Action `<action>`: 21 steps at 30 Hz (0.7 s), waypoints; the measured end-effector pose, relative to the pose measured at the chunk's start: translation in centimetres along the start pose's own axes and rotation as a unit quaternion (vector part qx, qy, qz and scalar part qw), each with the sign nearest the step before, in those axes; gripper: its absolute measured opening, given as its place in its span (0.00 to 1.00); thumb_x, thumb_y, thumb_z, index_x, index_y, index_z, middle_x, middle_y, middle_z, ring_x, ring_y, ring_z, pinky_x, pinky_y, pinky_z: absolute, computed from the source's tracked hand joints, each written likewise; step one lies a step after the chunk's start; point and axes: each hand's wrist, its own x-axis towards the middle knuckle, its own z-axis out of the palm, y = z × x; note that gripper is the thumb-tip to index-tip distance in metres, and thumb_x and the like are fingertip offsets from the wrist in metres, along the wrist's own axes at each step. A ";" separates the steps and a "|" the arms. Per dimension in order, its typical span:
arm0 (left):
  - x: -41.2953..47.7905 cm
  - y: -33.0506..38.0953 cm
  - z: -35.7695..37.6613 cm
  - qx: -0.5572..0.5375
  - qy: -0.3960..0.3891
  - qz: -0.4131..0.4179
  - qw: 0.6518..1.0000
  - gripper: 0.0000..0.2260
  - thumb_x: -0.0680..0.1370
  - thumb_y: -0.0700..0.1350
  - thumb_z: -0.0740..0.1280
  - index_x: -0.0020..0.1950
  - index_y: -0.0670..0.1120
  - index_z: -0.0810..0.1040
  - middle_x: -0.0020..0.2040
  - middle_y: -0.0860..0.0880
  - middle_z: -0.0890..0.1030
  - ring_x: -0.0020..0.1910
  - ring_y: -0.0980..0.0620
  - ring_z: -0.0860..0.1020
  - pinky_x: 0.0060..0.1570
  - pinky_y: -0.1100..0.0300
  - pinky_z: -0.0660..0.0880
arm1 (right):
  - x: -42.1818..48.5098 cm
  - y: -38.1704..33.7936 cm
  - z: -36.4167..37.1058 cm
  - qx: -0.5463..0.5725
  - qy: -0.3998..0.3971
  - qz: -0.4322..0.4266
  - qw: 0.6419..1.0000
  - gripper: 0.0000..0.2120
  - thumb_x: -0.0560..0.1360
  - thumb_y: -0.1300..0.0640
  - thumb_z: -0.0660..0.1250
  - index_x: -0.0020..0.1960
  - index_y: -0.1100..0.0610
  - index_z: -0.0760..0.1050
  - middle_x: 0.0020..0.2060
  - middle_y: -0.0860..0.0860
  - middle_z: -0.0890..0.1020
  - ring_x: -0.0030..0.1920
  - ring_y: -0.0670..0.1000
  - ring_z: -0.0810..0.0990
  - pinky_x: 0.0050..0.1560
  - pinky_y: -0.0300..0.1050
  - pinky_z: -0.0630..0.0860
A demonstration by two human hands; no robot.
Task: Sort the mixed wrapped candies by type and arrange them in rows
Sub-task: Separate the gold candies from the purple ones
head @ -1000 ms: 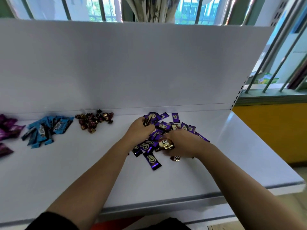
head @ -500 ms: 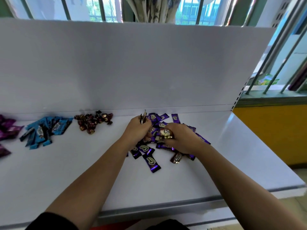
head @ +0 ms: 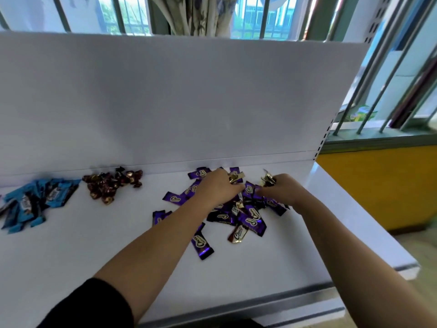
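Where the glossy purple candy pile (head: 250, 218) sprawls at the right of the white shelf (head: 94, 245), the left hand (head: 218, 189) curls its fingers round a gold-wrapped candy (head: 234, 179) and the right hand (head: 282, 192) pinches another gold piece (head: 268, 180). Well to their left lie crinkled brown foil candies (head: 111, 187) and flat blue packets (head: 37, 202), in separate heaps.

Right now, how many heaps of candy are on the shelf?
3: a blue heap far left, a brown heap to its right, and a mostly purple heap centre-right. More may lie off-frame left.
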 end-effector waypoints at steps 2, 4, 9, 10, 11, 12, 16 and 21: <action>0.5 0.8 0.6 0.071 0.006 0.004 0.997 0.22 0.70 0.63 0.71 0.36 0.45 0.70 0.33 0.49 0.75 0.32 0.51 0.74 0.29 0.59 0.67 | -0.3 -0.1 0.1 -0.042 -0.034 -0.006 0.999 0.14 0.68 0.53 0.76 0.35 0.61 0.75 0.29 0.52 0.75 0.29 0.49 0.71 0.31 0.40 0.66; 0.9 1.1 0.8 0.104 -0.007 0.004 0.995 0.22 0.70 0.62 0.72 0.36 0.46 0.69 0.33 0.49 0.75 0.33 0.52 0.74 0.28 0.59 0.67 | -0.5 -0.3 0.5 -0.071 -0.062 -0.025 0.995 0.13 0.67 0.53 0.76 0.37 0.63 0.78 0.30 0.52 0.76 0.30 0.49 0.73 0.31 0.41 0.67; 1.9 0.6 0.5 0.018 -0.053 -0.019 0.998 0.15 0.70 0.49 0.74 0.33 0.43 0.72 0.31 0.47 0.74 0.31 0.49 0.73 0.27 0.59 0.64 | -1.9 -1.3 0.5 -0.099 -0.121 -0.116 0.981 0.07 0.69 0.58 0.72 0.42 0.62 0.78 0.34 0.53 0.78 0.35 0.49 0.74 0.35 0.41 0.69; 1.9 0.4 0.5 -0.003 -0.054 -0.020 0.998 0.14 0.70 0.48 0.73 0.32 0.43 0.72 0.31 0.47 0.74 0.31 0.49 0.73 0.28 0.59 0.64 | -2.5 -1.7 0.5 -0.117 -0.162 -0.147 0.969 0.06 0.69 0.58 0.72 0.44 0.59 0.79 0.35 0.50 0.80 0.35 0.47 0.76 0.37 0.40 0.70; 1.8 0.3 0.4 -0.024 -0.054 -0.025 0.998 0.14 0.70 0.46 0.73 0.32 0.43 0.71 0.31 0.46 0.74 0.31 0.49 0.73 0.28 0.60 0.65 | -3.1 -1.9 0.8 -0.149 -0.203 -0.174 0.952 0.08 0.69 0.57 0.73 0.47 0.56 0.80 0.37 0.49 0.81 0.36 0.45 0.77 0.38 0.37 0.72; 1.7 0.1 0.3 -0.042 -0.053 -0.031 0.997 0.14 0.70 0.45 0.73 0.31 0.43 0.71 0.31 0.46 0.74 0.31 0.49 0.73 0.29 0.60 0.66 | -3.6 -2.0 1.2 -0.191 -0.232 -0.195 0.934 0.10 0.69 0.56 0.74 0.49 0.55 0.80 0.40 0.48 0.82 0.38 0.44 0.78 0.41 0.37 0.74; 1.2 0.2 0.3 -0.046 -0.047 -0.033 0.997 0.17 0.68 0.52 0.77 0.35 0.43 0.72 0.33 0.47 0.75 0.33 0.50 0.74 0.32 0.58 0.69 | -3.9 -1.9 3.0 -0.297 -0.225 -0.219 0.902 0.16 0.69 0.48 0.75 0.53 0.52 0.77 0.44 0.48 0.83 0.45 0.48 0.81 0.50 0.48 0.78; 0.8 0.8 0.9 -0.043 -0.031 -0.015 0.998 0.15 0.64 0.50 0.79 0.38 0.42 0.78 0.36 0.46 0.80 0.38 0.47 0.79 0.34 0.57 0.72 | -4.0 -1.9 3.1 -0.277 -0.228 -0.233 0.904 0.17 0.69 0.43 0.74 0.51 0.51 0.77 0.44 0.47 0.82 0.45 0.48 0.80 0.50 0.48 0.78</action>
